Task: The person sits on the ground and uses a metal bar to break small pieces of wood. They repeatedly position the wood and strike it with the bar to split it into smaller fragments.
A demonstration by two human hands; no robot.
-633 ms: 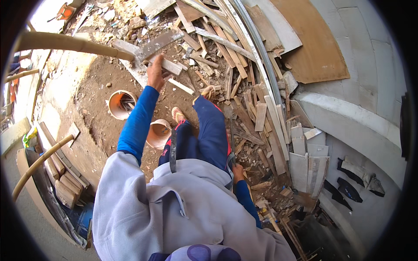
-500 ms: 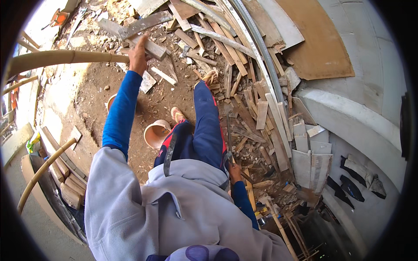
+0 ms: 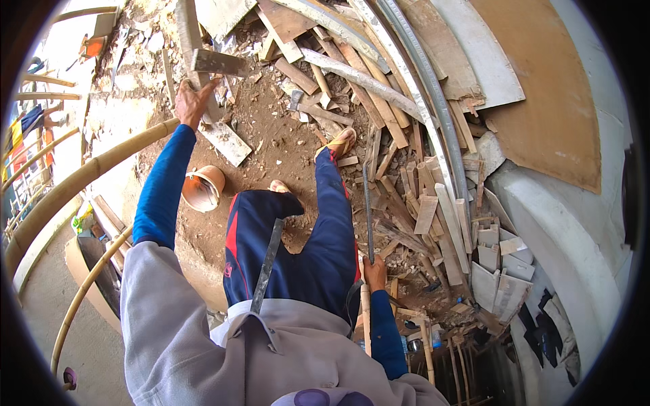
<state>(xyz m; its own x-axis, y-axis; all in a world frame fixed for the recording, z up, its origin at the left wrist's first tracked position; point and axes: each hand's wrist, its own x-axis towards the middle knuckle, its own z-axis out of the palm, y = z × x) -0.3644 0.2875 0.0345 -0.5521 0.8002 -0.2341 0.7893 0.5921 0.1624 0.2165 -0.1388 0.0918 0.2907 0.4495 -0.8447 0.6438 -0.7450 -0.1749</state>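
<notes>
Gripping a plank (image 3: pixel 189 30) is the left hand (image 3: pixel 193 104), while the right hand (image 3: pixel 375 274) clenches a rod (image 3: pixel 367 210).

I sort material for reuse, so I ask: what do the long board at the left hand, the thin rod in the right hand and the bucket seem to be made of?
Long board: wood, rough and pale grey, by its squared, stained faces.
Thin rod: probably metal, dark and dull; it is slim and shows no grain.
Bucket: likely plastic, dull orange, judging by its smooth, thin wall.
</notes>
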